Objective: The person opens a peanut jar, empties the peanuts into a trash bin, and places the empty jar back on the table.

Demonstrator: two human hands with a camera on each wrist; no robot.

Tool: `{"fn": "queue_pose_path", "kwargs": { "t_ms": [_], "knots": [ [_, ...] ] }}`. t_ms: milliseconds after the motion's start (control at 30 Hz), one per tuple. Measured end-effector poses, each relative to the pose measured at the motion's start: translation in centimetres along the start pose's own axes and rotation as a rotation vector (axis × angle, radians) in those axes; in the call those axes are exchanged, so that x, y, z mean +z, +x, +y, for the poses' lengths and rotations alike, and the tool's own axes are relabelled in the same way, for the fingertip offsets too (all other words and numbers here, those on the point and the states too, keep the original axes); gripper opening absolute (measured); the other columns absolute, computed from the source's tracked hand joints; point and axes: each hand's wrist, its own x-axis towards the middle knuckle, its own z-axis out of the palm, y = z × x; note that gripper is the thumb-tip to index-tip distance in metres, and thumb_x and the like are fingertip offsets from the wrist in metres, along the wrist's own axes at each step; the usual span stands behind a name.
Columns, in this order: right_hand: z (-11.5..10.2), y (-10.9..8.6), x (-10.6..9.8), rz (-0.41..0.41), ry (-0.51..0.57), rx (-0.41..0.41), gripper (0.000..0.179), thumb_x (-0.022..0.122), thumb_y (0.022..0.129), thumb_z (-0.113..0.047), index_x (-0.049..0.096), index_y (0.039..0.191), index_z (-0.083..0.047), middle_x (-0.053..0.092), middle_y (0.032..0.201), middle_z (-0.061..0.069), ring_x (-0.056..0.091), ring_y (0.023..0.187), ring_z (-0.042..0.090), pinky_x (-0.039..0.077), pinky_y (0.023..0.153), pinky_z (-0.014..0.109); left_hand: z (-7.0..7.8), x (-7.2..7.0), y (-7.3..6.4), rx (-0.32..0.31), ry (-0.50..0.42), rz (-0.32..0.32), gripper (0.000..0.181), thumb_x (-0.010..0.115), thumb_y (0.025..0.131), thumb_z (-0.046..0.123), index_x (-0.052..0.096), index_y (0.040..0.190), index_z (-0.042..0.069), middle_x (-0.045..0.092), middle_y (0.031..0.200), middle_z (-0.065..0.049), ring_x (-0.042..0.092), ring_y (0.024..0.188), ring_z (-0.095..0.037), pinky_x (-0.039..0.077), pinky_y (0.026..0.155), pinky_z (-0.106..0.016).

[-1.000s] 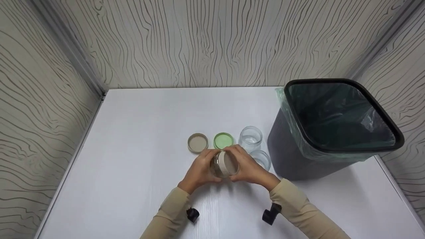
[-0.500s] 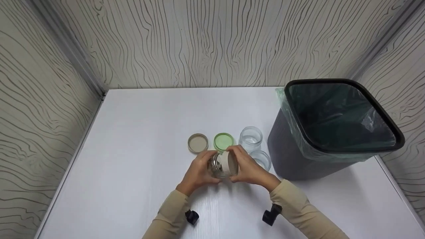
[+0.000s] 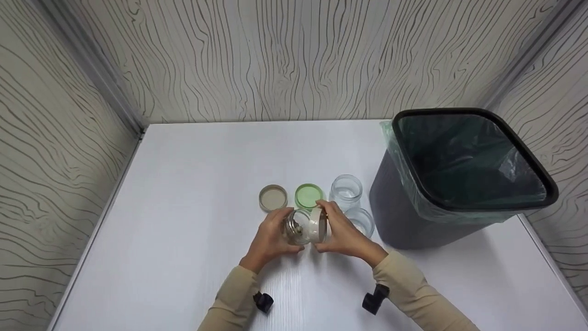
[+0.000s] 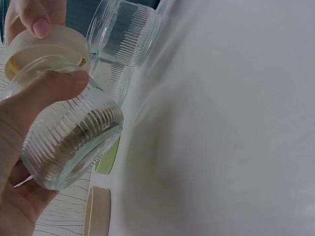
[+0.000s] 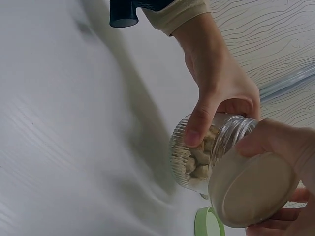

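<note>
My left hand (image 3: 270, 235) grips a ribbed clear glass jar (image 4: 74, 135), tilted on its side with the mouth toward my right hand. Beige chunks (image 5: 198, 162) lie inside it, plain in the right wrist view. A round cream lid (image 3: 318, 225) is pinched by my right hand (image 3: 342, 233) at the jar's mouth. The jar's screw thread shows beside the lid, which sits off it at an angle; whether their rims touch I cannot tell. Just beyond the hands, a beige lid (image 3: 273, 198) and a green lid (image 3: 309, 196) lie on the table.
Two clear glass jars, one behind (image 3: 347, 189) and one nearer (image 3: 361, 222), are close to my right hand. A dark bin (image 3: 409, 225) with a green liner stands to their right on the white table (image 3: 193, 184). Wood-patterned walls (image 3: 285, 59) enclose the table.
The cream lid has come away from the jar's mouth, exposing the thread. My left hand has shifted slightly left with the jar. The lids and jars on the table stay put.
</note>
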Motion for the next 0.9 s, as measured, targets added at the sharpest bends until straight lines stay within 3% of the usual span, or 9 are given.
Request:
{"fn": "queue_pose_path", "kwargs": {
  "t_ms": [433,667,900],
  "knots": [
    [0.4,-0.6,0.9,0.023,-0.001,-0.031,0.084,0.084,0.053,-0.008,0.046,0.128,0.002,0.051,0.120,0.013,0.053,0.109,0.022,0.051,0.097,0.036,-0.6,-0.6,-0.6,-0.109,-0.045,0.083,0.089,0.093,0.052,0.025,0.053,0.128,0.002,0.061,0.125,-0.014,0.058,0.119,-0.028,0.050,0.106,-0.042],
    [0.5,-0.8,1.3,0.015,0.027,0.001,0.084,0.082,0.053,-0.011,0.045,0.127,0.004,0.053,0.121,0.013,0.053,0.110,0.022,0.050,0.097,0.035,-0.8,-1.1,-0.7,-0.117,-0.043,0.125,0.088,0.093,0.050,0.023,0.054,0.127,0.001,0.062,0.124,-0.014,0.059,0.117,-0.028,0.050,0.105,-0.042],
    [0.6,-0.9,1.7,0.029,0.040,0.009,0.084,0.081,0.054,-0.013,0.045,0.127,0.005,0.052,0.119,0.013,0.053,0.108,0.021,0.051,0.096,0.034,-1.0,-1.2,-0.9,-0.127,-0.056,0.128,0.088,0.094,0.051,0.022,0.054,0.127,0.001,0.061,0.125,-0.014,0.058,0.118,-0.028,0.050,0.105,-0.044]
  ]
}}
